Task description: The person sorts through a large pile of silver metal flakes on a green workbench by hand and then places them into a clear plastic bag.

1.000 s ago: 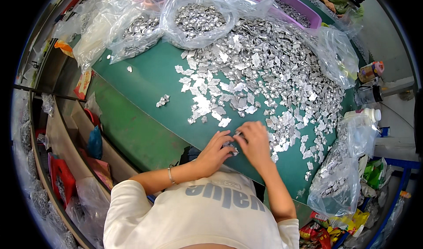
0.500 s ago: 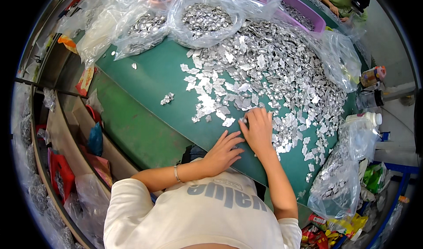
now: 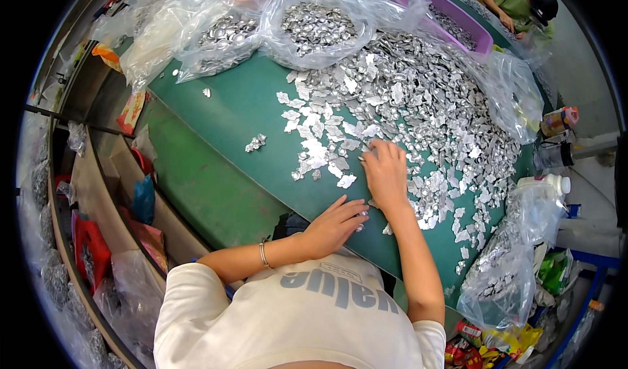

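Observation:
My right hand (image 3: pixel 386 178) reaches to the near edge of a wide heap of flat silver metal pieces (image 3: pixel 418 101). Its fingers are bent, and a small metal piece shows at the thumb and forefinger. Close to the table's front edge, my left hand (image 3: pixel 335 225) lies low with its fingers drawn together. A small silver piece (image 3: pixel 360 227) shows under its fingertips, partly hidden by them. Away from the heap, on the left, sits a little cluster of metal pieces (image 3: pixel 256 143).
Clear plastic bags of metal pieces (image 3: pixel 318 29) stand along the back of the green table (image 3: pixel 222 130). A purple tub (image 3: pixel 481 39) holds more at the back right. Another filled bag (image 3: pixel 500 271) and a white bottle (image 3: pixel 556 184) are at the right. A co-worker (image 3: pixel 517 9) works beyond.
My right hand has moved away from me, toward the heap. The left hand's spread fingers have drawn together, and a metal piece now shows beneath them. The whole view has shifted slightly.

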A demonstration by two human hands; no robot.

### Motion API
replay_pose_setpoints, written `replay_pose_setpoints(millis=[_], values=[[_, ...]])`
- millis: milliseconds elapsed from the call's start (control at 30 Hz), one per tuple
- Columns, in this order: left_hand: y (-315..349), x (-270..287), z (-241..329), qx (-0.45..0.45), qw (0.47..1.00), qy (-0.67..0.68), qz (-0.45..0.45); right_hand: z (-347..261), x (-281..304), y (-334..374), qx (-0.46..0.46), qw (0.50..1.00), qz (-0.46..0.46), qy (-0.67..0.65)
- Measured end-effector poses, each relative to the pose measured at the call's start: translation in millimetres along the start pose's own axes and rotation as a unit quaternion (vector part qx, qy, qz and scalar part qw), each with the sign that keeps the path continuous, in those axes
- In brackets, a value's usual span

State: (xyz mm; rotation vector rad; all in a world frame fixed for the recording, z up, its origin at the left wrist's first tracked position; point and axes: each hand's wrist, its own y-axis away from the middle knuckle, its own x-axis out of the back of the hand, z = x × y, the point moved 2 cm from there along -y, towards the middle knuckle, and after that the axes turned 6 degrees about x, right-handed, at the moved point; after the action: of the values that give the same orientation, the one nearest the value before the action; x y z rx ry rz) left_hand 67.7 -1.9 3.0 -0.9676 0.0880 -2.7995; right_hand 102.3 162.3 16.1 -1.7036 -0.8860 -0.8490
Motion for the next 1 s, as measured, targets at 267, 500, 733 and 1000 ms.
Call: replay_pose_setpoints(millis=[267,500,733,1000], values=[[1,35,-16,0.047,0.973,-0.04,0.224,13,26,37,-0.161,0.981,0.082,-0.072],[-1,50,-30,0.106,0.956,-0.132,0.24,-15,45,49,-0.133,0.959,-0.073,-0.238],[1,35,-25,0.029,0.988,-0.055,0.142,-25,49,62,-0.117,0.974,-0.09,-0.171],[-1,27,-4,0.03,0.991,0.048,0.121,-6,54,81,-0.123,0.988,-0.066,0.066]])
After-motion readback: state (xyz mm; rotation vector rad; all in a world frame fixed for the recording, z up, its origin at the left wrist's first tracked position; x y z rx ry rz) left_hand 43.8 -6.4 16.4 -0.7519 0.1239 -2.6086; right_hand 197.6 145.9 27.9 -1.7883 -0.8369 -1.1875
